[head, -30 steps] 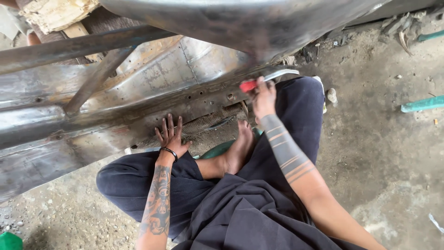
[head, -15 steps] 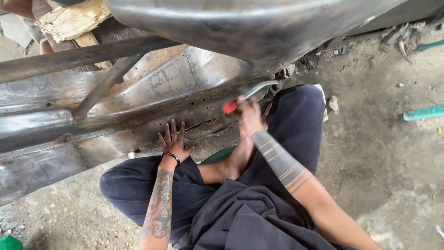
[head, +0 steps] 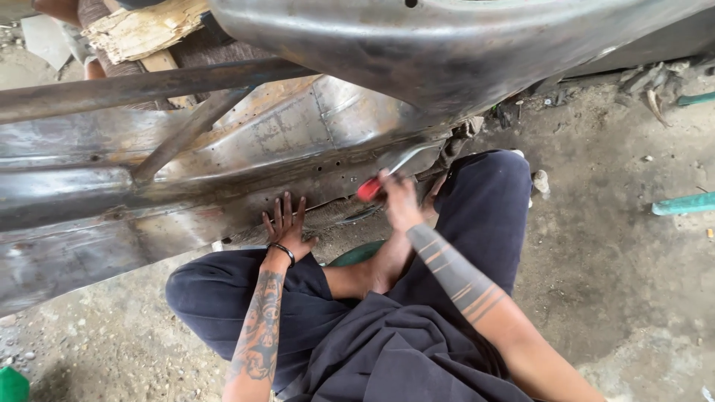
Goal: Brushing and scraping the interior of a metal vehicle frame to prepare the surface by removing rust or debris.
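The red-handled tool (head: 370, 189) is held in the right hand (head: 398, 202), its red handle showing at the left of the fist and a bright metal shaft rising up and to the right from it, somewhat blurred. The tool lies against the lower edge of a large, worn sheet-metal body panel (head: 298, 141), just above the person's knees. The grip of the right hand is closed fully around the handle. The left hand (head: 285, 225) is laid flat on the lower flange of the panel, fingers spread and pointing upward, with nothing grasped; a dark band is worn at its wrist.

The panel is seen as bare grey steel with brown rust stains, weld marks and a row of small holes along its lower seam. A rusty tube frame (head: 149, 85) crosses in front of it, with a diagonal brace running down to the left. A rough block of wood (head: 141, 31) rests at the upper left.

The floor (head: 611, 283) is cracked, dusty concrete strewn with grit and small stones. A green pipe (head: 681, 203) lies at the right edge, well apart from the hands, and a green object (head: 11, 383) is cut off at the lower left corner. The person is seated cross-legged on the floor in dark clothing.
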